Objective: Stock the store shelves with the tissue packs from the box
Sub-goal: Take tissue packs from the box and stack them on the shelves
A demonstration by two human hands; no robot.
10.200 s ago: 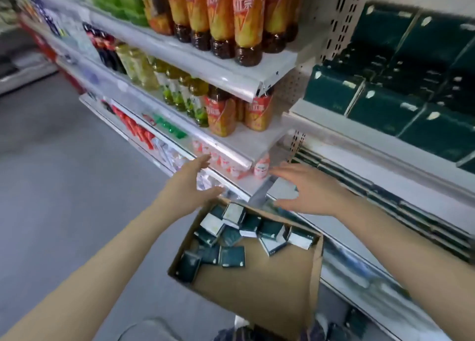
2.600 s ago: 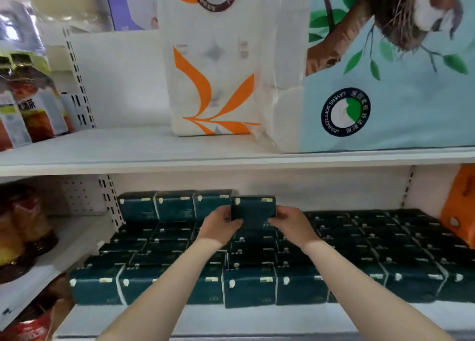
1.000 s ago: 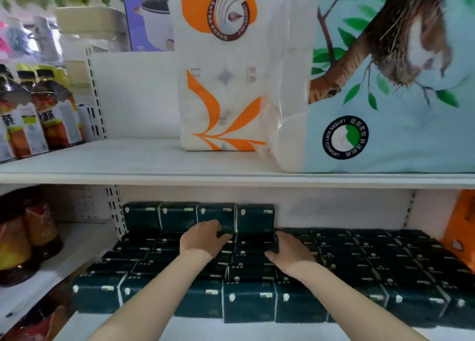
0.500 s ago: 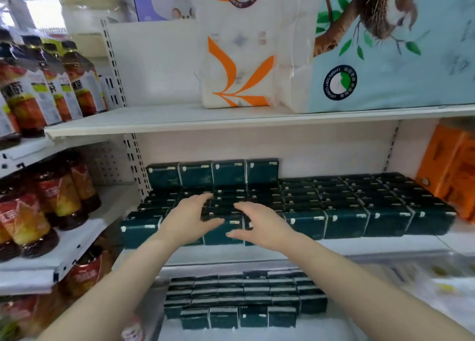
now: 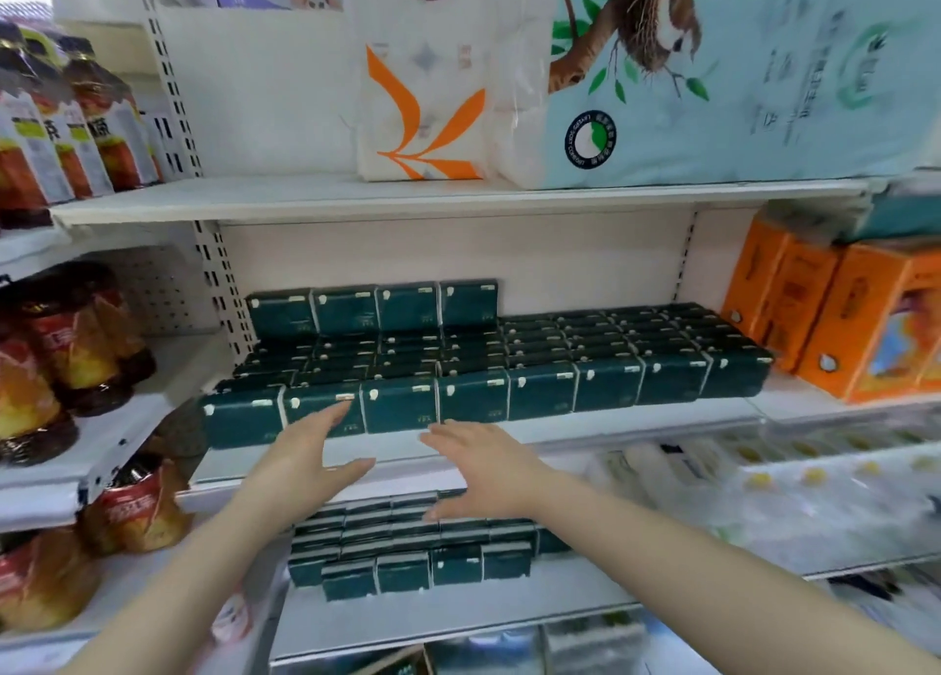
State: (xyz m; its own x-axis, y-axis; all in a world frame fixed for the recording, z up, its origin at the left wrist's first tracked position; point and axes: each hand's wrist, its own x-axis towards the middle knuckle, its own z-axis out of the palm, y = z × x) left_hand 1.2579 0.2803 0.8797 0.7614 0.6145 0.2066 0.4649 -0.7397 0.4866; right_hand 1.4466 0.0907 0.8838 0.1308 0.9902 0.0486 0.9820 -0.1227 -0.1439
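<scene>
Hands empty at the tissue shelf: from my remote seat I see the left hand (image 5: 305, 458) and the right hand (image 5: 486, 470) both loose, fingers spread and straight, gripping nothing, held side by side in front of the middle shelf (image 5: 636, 422). The left fingertips overlap the front row of dark green tissue packs (image 5: 473, 399); I cannot tell whether they touch. The packs fill that shelf in tight rows from the left upright nearly to the orange cartons (image 5: 835, 318) at the right. At the back left, four more packs (image 5: 377, 307) stand on top of the stack, against the rear panel. A smaller block of the same green packs (image 5: 407, 555) sits on the shelf below, partly behind the right hand. On the top shelf (image 5: 305, 198) stand a white toilet-roll bag (image 5: 422, 88) with orange leaves and, touching it, a pale blue bag (image 5: 738, 88) printed with a bird's nest. Bottled tea (image 5: 66, 129) lines the bay to the left.
</scene>
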